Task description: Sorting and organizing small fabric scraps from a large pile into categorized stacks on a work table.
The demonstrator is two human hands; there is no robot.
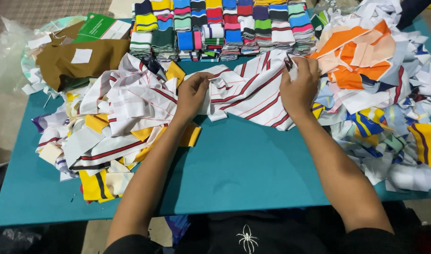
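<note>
Both hands grip a white red-striped cloth piece (253, 91) on a teal table (243, 174), left hand (193, 94) pinching one edge, right hand (298, 84) closed on the other; keeping it taut seems wise.

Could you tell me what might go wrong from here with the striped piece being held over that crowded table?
1. The white, red-striped piece lies against the left heap; similar striped scraps there could get mixed with it.
2. The right hand works beside the right heap, which overhangs the teal table and might slide off if nudged.
3. The left hand could push scraps into the stacked striped bands behind.
</note>
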